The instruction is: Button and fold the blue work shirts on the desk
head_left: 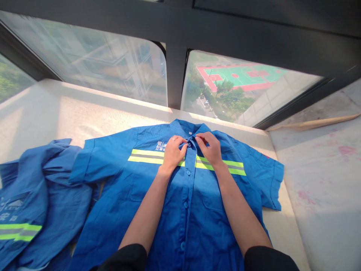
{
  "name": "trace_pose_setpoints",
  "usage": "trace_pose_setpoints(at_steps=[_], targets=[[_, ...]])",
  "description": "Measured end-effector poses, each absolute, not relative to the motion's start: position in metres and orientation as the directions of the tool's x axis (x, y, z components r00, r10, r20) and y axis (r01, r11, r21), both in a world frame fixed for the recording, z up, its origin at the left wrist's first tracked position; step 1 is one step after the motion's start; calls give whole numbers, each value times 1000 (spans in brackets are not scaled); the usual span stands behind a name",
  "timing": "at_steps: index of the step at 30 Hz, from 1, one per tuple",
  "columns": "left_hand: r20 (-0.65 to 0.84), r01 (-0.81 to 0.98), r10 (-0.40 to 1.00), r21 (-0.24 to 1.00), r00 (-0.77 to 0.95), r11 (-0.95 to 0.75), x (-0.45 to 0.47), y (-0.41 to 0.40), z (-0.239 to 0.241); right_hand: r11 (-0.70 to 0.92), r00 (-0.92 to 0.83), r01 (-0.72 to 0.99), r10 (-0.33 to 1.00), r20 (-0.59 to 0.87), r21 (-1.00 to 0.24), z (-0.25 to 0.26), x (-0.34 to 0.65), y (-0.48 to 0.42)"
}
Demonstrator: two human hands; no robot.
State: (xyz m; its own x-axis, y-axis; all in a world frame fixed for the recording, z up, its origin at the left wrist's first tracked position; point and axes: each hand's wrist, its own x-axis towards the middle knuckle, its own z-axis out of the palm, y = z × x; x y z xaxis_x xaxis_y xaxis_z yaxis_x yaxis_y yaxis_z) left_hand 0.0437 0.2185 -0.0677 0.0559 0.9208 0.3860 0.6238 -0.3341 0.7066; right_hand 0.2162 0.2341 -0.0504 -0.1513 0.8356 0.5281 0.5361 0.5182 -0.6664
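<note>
A blue short-sleeved work shirt (135,180) with a yellow-and-grey reflective band across the chest lies front-up on a pale window ledge (56,113). Its collar points toward the window and a row of blue buttons runs down the middle. My left hand (173,152) pinches the left edge of the placket just below the collar. My right hand (210,148) pinches the opposite edge at the same height. Both hands meet at the top button, and a ring shows on a left finger.
A second blue shirt (31,210) with the same reflective band lies crumpled at the left, touching the first shirt's sleeve. Dark window frames (175,75) rise right behind the ledge. A stained pale surface (324,180) lies to the right.
</note>
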Motion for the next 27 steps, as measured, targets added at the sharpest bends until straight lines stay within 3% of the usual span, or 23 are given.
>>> trace_pose_setpoints(at_steps=[3,9,14,17,20,27], targets=[[412,691,910,643,51,-329,43,218,-67,479,-84,547,847,525,-686,-54,220,237],[312,759,944,587,108,-281,44,217,-65,445,-188,613,885,426,-653,-67,223,237],[348,717,937,645,34,-266,43,215,-57,426,-85,716,840,536,-554,-62,225,234],[374,725,917,594,136,-350,43,214,-57,414,-87,784,810,580,-461,-59,226,235],[308,770,910,495,278,-403,44,214,-61,415,-180,822,840,513,-390,-66,226,238],[176,868,939,361,297,-342,46,212,-61,379,-276,865,906,320,-329,-81,228,242]])
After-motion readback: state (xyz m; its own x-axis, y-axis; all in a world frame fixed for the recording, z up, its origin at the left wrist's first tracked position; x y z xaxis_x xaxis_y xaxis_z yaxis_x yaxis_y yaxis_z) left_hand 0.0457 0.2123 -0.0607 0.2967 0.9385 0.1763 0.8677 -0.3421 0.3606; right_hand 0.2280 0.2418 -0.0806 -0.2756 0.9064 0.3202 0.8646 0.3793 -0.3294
